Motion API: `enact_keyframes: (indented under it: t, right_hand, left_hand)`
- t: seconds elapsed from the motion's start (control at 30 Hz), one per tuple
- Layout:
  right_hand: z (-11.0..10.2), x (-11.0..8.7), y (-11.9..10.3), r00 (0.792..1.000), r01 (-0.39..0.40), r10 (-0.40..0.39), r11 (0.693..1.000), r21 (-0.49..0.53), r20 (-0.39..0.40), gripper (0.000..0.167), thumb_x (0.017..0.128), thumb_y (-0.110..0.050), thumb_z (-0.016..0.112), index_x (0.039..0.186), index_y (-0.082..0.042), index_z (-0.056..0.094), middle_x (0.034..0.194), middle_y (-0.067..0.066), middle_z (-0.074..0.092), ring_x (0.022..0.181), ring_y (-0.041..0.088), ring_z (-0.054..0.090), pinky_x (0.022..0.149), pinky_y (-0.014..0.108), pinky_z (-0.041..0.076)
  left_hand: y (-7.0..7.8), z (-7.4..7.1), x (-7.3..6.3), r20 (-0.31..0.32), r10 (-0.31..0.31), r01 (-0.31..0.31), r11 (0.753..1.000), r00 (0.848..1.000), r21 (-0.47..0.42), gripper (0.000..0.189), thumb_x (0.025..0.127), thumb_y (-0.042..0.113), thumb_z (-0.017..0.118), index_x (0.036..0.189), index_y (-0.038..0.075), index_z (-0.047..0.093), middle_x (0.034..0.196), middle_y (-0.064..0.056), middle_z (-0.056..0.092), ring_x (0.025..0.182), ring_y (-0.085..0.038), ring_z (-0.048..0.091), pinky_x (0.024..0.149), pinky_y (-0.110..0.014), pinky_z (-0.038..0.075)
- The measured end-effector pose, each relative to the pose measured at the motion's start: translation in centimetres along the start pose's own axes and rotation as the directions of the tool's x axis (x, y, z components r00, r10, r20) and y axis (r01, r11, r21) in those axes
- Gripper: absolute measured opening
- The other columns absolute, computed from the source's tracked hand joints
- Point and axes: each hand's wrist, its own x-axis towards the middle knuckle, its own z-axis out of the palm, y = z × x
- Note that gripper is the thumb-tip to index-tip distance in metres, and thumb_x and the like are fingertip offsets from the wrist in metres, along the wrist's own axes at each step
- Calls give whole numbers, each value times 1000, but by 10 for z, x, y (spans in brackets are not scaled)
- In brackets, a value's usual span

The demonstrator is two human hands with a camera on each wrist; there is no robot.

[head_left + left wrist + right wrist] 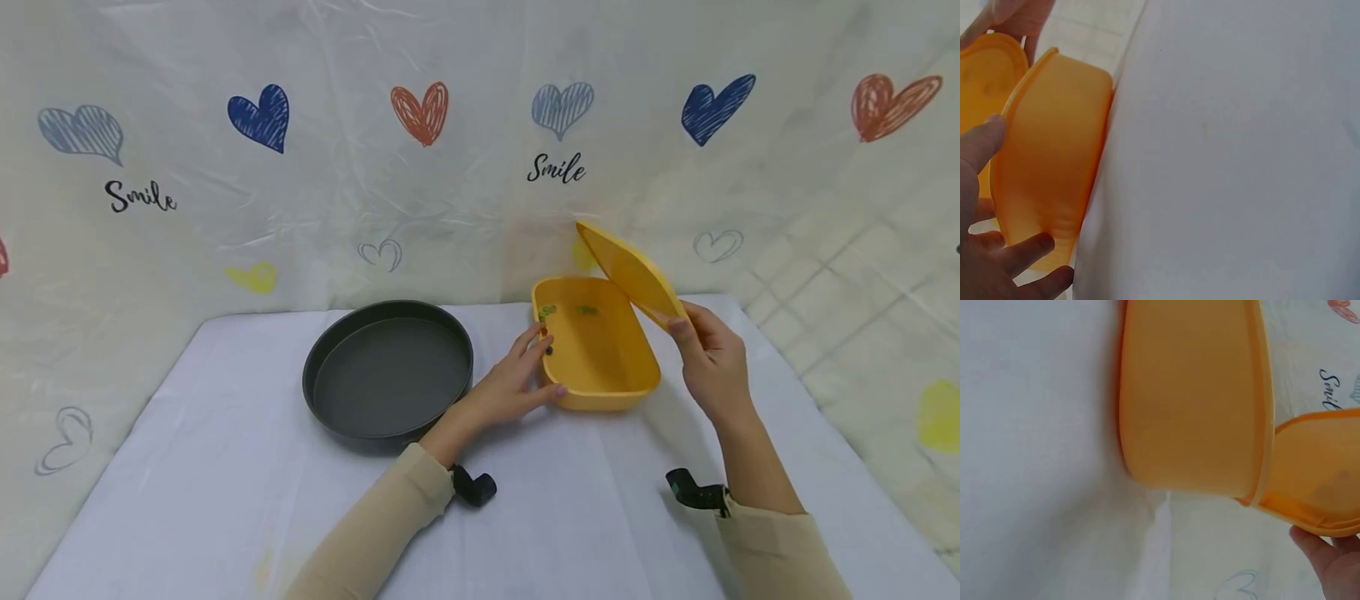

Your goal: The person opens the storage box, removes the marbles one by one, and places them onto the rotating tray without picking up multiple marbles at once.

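Observation:
A yellow plastic container [600, 398] sits on the white cloth, right of centre, with its top uncovered. Small green and dark marks show on its inner walls. The left hand [512, 385] touches its left side with fingers spread; in the left wrist view the thumb [988, 140] lies against the rim. Above the container's right edge, the right hand [712, 362] pinches the near end of the yellow lid [630, 267], which is tilted up. The right wrist view shows the right thumb [1313, 545] at the lid's edge, with the other fingers partly out of frame.
A round dark grey pan [388, 375] stands left of the container, close beside the left forearm. White cloth [225, 467] covers the table. Behind it hangs a pale sheet [480, 208] printed with hearts and the word Smile.

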Motion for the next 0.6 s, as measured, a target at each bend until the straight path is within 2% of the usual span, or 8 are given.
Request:
enact_keyframes:
  t: [0.17, 0.27, 0.3, 0.4, 0.6]
  right_hand:
    - [-6, 0, -1, 996, -39, 43, 998, 49, -82, 28, 102, -11, 55, 127, -1, 64, 107, -13, 65, 94, 2, 65, 81, 8, 50]
    - [-12, -1, -1, 990, -107, 126, 969, 224, -71, 31, 101, -9, 56, 130, 0, 62, 112, -2, 63, 95, 6, 69, 79, 13, 53]
    - [-15, -2, 0, 986, -131, 154, 949, 286, -59, 32, 101, -10, 56, 131, 0, 61, 114, 1, 62, 95, 8, 69, 79, 15, 54]
    - [-24, -4, 1, 972, -192, 233, 859, 475, -29, 35, 99, -11, 59, 132, 1, 59, 117, 6, 60, 97, 11, 69, 76, 20, 56]
    - [-43, -16, 6, 952, -276, 297, 713, 644, 78, 45, 99, -12, 58, 143, -2, 50, 126, 5, 57, 102, 14, 67, 78, 25, 58]
  left_hand:
    - [0, 0, 2, -3, -5, 5, 1000, 1000, 6, 85, 94, 58, 59, 159, 15, 23, 167, 7, 0, 148, -23, 32, 116, -45, 34]
    - [-1, 1, 2, 0, -13, 13, 1000, 1000, 8, 86, 94, 60, 57, 159, 15, 23, 167, 9, 0, 147, -23, 33, 116, -45, 34]
    - [-1, 1, 2, 0, -17, 17, 1000, 1000, 6, 86, 93, 61, 58, 159, 16, 23, 167, 9, 0, 147, -22, 33, 116, -45, 34]
    - [-1, 0, 2, -5, -22, 22, 1000, 1000, 7, 86, 93, 61, 58, 159, 16, 24, 167, 10, 0, 147, -22, 33, 115, -46, 35]
    - [1, 0, 1, -2, -23, 23, 1000, 1000, -14, 86, 93, 58, 60, 158, 14, 26, 168, 8, 1, 148, -22, 32, 116, -45, 34]
